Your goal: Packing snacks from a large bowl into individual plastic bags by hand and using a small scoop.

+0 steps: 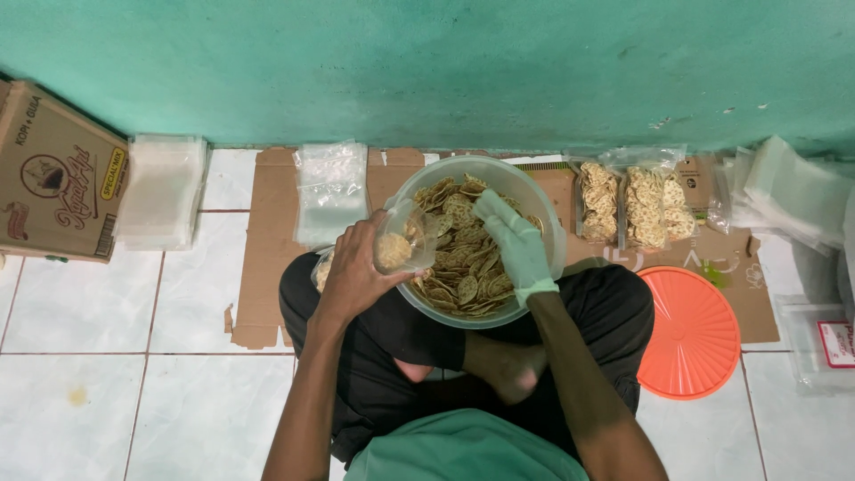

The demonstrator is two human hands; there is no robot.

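My crossed legs [463,347] sit nearest, bowl of crackers [472,245] on my lap. My left hand [356,272] grips a small clear bag [403,242] at its rim; my gloved right hand [512,240] lies spread on the crackers. I'm mid-filling; next, gather a handful into the bag's mouth.

Clear plastic bowl [543,209], round, sits upright on the lap of a person seated cross-legged, over a flattened cardboard sheet. Bowl is well filled with small round tan crackers [463,267], flat, speckled, heaped loosely. Small clear plastic bag [403,242] held at the bowl's left rim, mouth tilted toward the crackers, partly filled with a few crackers. Left hand [356,272], bare, grips the bag. Right hand [512,240], in a pale glove, rests down in the crackers.
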